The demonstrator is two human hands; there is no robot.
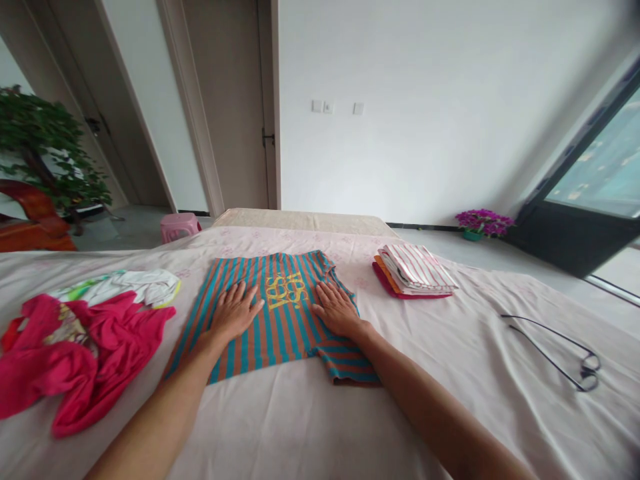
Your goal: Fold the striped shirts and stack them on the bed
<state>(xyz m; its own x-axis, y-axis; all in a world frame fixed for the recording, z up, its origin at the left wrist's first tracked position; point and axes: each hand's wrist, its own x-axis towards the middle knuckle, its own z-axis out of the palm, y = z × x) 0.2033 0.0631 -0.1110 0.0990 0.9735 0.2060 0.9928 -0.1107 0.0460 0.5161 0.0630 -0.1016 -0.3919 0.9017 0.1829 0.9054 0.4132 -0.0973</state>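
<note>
Head view: the striped shirt (pixel 280 341) is spread flat on the pale pink sheet (pixel 280 427). The left hand (pixel 234 310) is laid toward the shirt's hem end, the right hand (pixel 337 310) near its collar end; fingers are straight, nothing's gripped, probably so the cloth lies smooth. Left of the shirt, a crumpled clothes heap (pixel 113 347) is dumped; right of it, a folded stack (pixel 415 270) is set, seemingly so they're not mixed. Glasses (pixel 587 371) are parked farther right, likely for safety.

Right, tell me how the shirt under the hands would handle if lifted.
The shirt would probably sag: its sleeve lies limp and its edges look rumpled. It seems light, being thin-looking cloth. Rolling looks unlikely, as it lies spread flat.
</note>
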